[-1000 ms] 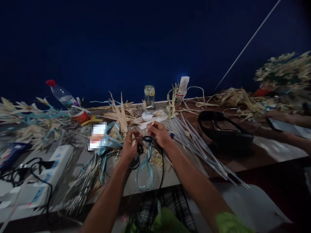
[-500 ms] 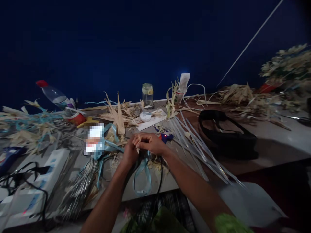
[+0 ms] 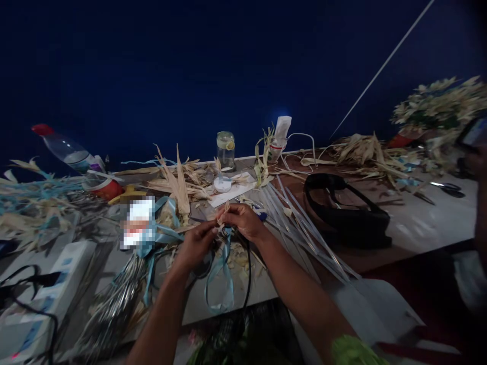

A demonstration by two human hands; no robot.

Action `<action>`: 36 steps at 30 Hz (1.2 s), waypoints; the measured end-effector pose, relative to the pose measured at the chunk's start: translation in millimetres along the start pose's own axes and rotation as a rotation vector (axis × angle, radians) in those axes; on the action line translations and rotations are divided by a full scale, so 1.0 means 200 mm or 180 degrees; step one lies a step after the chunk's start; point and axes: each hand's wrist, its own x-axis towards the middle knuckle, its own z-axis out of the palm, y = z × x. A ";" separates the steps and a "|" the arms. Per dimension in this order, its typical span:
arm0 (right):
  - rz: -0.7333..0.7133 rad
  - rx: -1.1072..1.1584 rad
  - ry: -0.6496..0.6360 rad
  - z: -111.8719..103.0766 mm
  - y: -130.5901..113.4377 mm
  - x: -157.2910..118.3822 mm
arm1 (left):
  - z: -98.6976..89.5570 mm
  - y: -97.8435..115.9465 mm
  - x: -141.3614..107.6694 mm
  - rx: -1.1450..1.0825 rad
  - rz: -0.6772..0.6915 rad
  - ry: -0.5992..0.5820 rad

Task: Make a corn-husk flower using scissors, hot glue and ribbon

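Over the table's front part, my two hands meet on a small piece of pale corn husk (image 3: pixel 222 219). My left hand (image 3: pixel 197 244) pinches it from below left. The fingers of my right hand (image 3: pixel 243 221) are closed on its upper side. A loop of light blue ribbon (image 3: pixel 220 286) lies under my hands towards the table's front edge; whether it joins the husk I cannot tell. Beyond my right hand, part of a blue tool (image 3: pixel 262 216) shows, mostly hidden. A black cable (image 3: pixel 248 274) runs down from there. Dry husks (image 3: pixel 181 190) lie just beyond my left hand.
Clear thin sticks (image 3: pixel 300 223) and a black headset-like frame (image 3: pixel 348 215) lie on the right. At left are a power strip (image 3: pixel 64 274) and a wire bundle (image 3: pixel 122 299). A jar (image 3: pixel 225 152) stands behind. Another person's hand (image 3: pixel 480 165) holds a phone at the right edge.
My left hand has dropped lower and turned, showing more of the husk piece between my fingers. The view has shifted slightly right, bringing the other person's phone and the scissors further into sight.
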 end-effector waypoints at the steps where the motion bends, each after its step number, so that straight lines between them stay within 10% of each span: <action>1: 0.0029 -0.0009 -0.0022 0.00 0.00 0.00 | 0.00 0.00 0.01 0.0021 0.0007 -0.0023; 22: 0.0039 0.0134 0.0317 0.02 0.00 -0.02 | 0.01 0.00 0.00 -0.0347 0.0225 0.0187; 36: -0.0077 -0.0063 -0.0212 0.02 -0.04 -0.05 | -0.03 -0.01 -0.02 -0.0823 0.0171 -0.0982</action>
